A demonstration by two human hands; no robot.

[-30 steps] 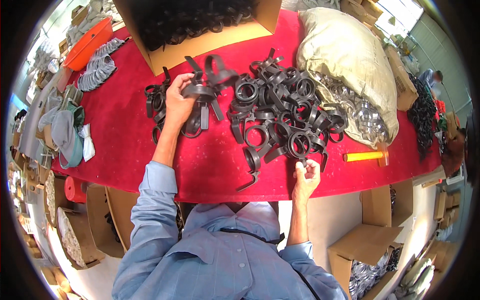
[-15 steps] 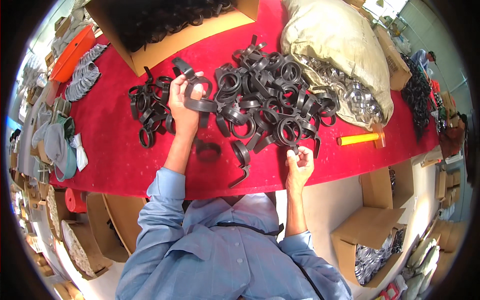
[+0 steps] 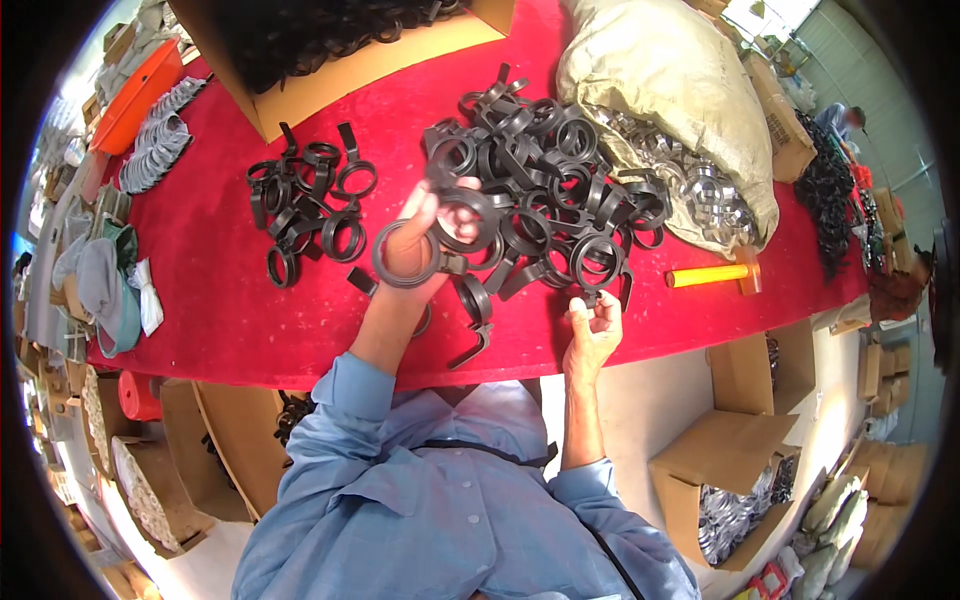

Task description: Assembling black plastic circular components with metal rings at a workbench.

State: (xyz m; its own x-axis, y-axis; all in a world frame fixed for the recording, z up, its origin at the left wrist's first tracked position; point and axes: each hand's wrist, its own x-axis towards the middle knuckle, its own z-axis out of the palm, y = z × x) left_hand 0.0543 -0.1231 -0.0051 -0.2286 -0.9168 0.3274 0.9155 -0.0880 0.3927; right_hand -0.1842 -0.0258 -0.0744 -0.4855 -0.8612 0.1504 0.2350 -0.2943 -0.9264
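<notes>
My left hand (image 3: 425, 232) is raised over the red table (image 3: 215, 300) and grips several black ring clamps (image 3: 408, 255) with tails. It hovers between a small heap of black clamps (image 3: 305, 210) on its left and a big heap of black clamps (image 3: 545, 190) on its right. My right hand (image 3: 592, 325) is at the table's near edge, fingers pinched on one black clamp (image 3: 598, 290) at the rim of the big heap. More loose clamps (image 3: 472, 315) lie near the table edge between my hands.
A pale sack (image 3: 665, 90) spilling shiny metal rings (image 3: 690, 195) lies at the right. A yellow-handled hammer (image 3: 712, 273) rests near it. A cardboard box (image 3: 330, 50) of black parts stands at the back. Cartons (image 3: 725, 470) sit on the floor; another person (image 3: 845, 120) is far right.
My left hand has moved down and right from the small heap toward the big heap, still holding clamps. My right hand stays at the table edge on a clamp.
</notes>
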